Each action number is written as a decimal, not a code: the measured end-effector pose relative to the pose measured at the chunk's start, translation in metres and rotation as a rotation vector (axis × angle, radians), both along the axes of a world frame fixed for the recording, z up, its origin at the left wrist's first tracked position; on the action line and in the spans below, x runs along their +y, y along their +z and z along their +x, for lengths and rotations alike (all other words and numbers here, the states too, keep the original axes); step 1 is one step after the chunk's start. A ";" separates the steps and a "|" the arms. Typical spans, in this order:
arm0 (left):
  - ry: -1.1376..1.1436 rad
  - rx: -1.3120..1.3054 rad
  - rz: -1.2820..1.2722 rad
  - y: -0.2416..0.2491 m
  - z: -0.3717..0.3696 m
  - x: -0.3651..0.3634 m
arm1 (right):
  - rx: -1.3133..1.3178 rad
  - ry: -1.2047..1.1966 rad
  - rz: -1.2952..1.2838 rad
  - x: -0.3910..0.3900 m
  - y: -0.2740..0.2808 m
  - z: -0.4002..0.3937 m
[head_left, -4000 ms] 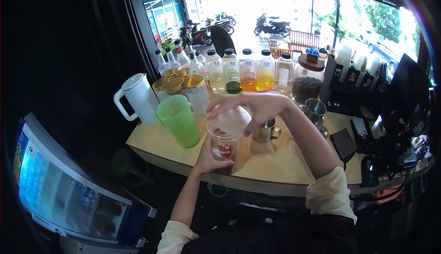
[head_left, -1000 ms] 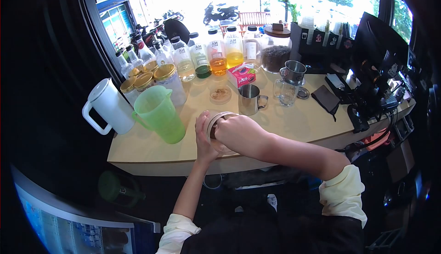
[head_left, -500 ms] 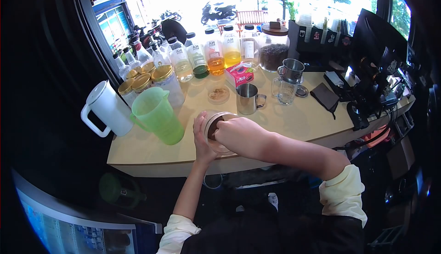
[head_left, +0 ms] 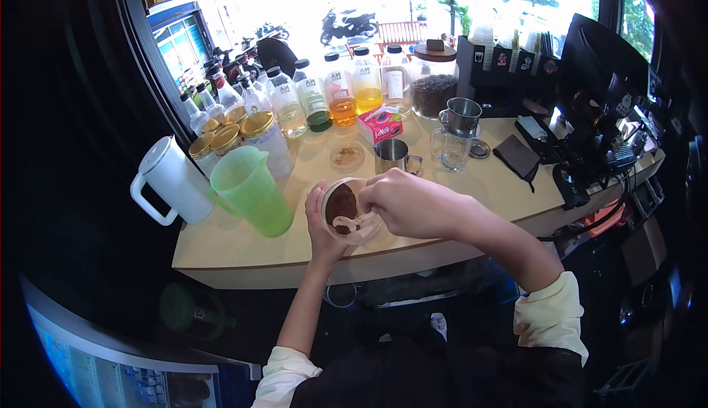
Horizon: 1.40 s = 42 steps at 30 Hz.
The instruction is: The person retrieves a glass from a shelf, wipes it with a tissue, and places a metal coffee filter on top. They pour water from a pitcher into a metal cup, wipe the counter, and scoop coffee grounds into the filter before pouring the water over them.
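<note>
My left hand (head_left: 319,223) is wrapped around the side of a clear plastic jar (head_left: 363,235), tilted so its mouth faces me. Dark brown powder (head_left: 341,203) lies inside it. In my right hand (head_left: 402,203) is a small pale plastic scoop (head_left: 346,223), pinched by its handle, its head at the jar's mouth over the powder. Just behind the jar stand a steel pitcher (head_left: 389,156) and a round lid (head_left: 346,155) with brown residue on it, lying flat on the counter.
A green jug (head_left: 252,190) and a white pitcher (head_left: 171,179) stand at left. Gold-lidded jars (head_left: 267,142) and syrup bottles (head_left: 343,98) line the back. A pink jelly box (head_left: 380,123), a glass mug (head_left: 453,151) with a metal coffee filter (head_left: 462,117) and a dark cloth (head_left: 516,161) stand or lie rightward.
My right hand has drawn up and to the right out of the jar, bringing the scoop into sight. The jar stays in my left hand, its powder now more visible.
</note>
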<state>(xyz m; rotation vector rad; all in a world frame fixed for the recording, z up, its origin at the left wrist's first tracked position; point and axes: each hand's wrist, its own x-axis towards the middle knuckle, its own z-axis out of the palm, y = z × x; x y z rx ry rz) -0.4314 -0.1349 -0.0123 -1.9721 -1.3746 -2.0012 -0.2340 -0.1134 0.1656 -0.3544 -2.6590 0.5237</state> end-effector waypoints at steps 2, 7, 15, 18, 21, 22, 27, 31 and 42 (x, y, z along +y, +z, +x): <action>0.049 0.000 -0.032 0.003 0.002 0.004 | -0.010 -0.040 -0.065 0.003 0.009 0.006; 0.162 0.061 -0.140 0.031 0.013 0.000 | 0.084 -0.112 -0.332 0.032 0.008 0.018; 0.248 0.111 -0.155 0.048 0.026 -0.005 | 0.150 -0.102 -0.878 0.069 -0.001 0.036; 0.280 0.128 -0.189 0.051 0.028 -0.006 | 0.160 -0.117 -0.865 0.076 -0.005 0.040; 0.264 0.093 -0.179 0.051 0.030 -0.004 | 0.154 -0.108 -0.839 0.079 -0.003 0.044; 0.265 0.093 -0.178 0.051 0.031 -0.004 | 0.154 -0.106 -0.839 0.079 -0.002 0.045; 0.305 0.118 -0.163 0.054 0.037 0.001 | 0.129 -0.089 -0.811 0.080 0.004 0.052; 0.319 0.115 -0.149 0.059 0.048 0.005 | 0.168 -0.051 -0.866 0.091 0.006 0.063; 0.304 0.058 -0.179 0.079 0.101 0.027 | 0.351 -0.101 -0.880 0.149 0.050 0.130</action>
